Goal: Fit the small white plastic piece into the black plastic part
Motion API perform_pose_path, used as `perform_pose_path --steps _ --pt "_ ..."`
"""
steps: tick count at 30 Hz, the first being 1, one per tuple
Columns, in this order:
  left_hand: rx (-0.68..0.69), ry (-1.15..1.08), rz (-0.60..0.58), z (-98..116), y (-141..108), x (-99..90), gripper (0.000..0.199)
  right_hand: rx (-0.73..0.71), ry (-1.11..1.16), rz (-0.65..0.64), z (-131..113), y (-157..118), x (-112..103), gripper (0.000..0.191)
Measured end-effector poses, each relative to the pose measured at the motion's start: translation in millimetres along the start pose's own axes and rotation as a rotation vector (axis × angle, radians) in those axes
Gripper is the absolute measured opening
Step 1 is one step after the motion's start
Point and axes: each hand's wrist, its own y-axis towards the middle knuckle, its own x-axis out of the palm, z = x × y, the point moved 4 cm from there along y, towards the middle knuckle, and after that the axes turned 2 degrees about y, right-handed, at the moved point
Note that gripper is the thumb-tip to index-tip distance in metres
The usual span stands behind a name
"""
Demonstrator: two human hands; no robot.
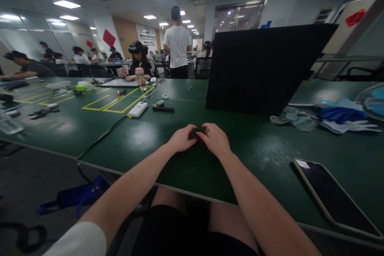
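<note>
Both of my hands meet over the green table point(144, 152), close in front of me. Between them is a small dark object point(196, 133), mostly covered by fingers, so its kind cannot be made out. My left hand point(181, 139) pinches its left side with thumb and fingers. From the right, my right hand point(216, 139) grips it too, index finger bent over the top and thumb in front. The object is just above or touching the tabletop; which one I cannot tell.
A large black panel point(249, 72) stands behind my hands to the right. At right lie a phone point(336, 196), blue and white gloves point(345, 118) and a small fan's clear blades point(303, 122). A white device point(138, 109) with a cable sits left. Several people are beyond.
</note>
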Motion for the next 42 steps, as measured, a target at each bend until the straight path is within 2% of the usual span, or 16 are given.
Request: perform_pose_path --steps 3,11,15,18,21,28,35,37,42 --pt "0.001 0.001 0.005 0.7 -0.9 -1.4 0.047 -0.012 0.001 0.011 4.9 0.2 -2.8 0.025" --pt "-0.008 0.016 0.019 2.7 -2.7 -2.8 0.046 0.070 0.036 -0.028 3.6 1.0 -0.7 0.021" --pt "-0.019 0.036 0.007 2.8 -2.8 -3.5 0.048 0.134 0.192 0.101 9.7 2.5 -10.6 0.024" --pt "-0.032 0.042 0.013 3.0 -2.8 -4.2 0.049 0.168 0.330 0.166 16.8 0.1 -18.1 0.036" --pt "-0.049 0.050 0.031 1.5 -2.9 -5.1 0.047 0.124 0.326 0.101 15.6 -3.8 -20.1 0.041" --pt "-0.066 0.055 0.119 -2.8 -2.7 -11.2 0.042 0.073 0.055 -0.198 3.6 -9.1 -14.7 0.030" --pt "-0.033 0.041 0.090 3.9 -4.0 -11.3 0.044 0.119 0.087 -0.276 4.7 -9.1 -5.5 0.033" --pt "-0.058 0.053 0.089 2.4 -4.1 -10.5 0.044 0.132 0.065 -0.250 4.7 -8.0 -6.9 0.035" --pt "-0.125 0.095 0.150 -7.1 -1.7 -12.2 0.044 0.157 -0.042 -0.062 14.3 -1.3 -11.5 0.046"
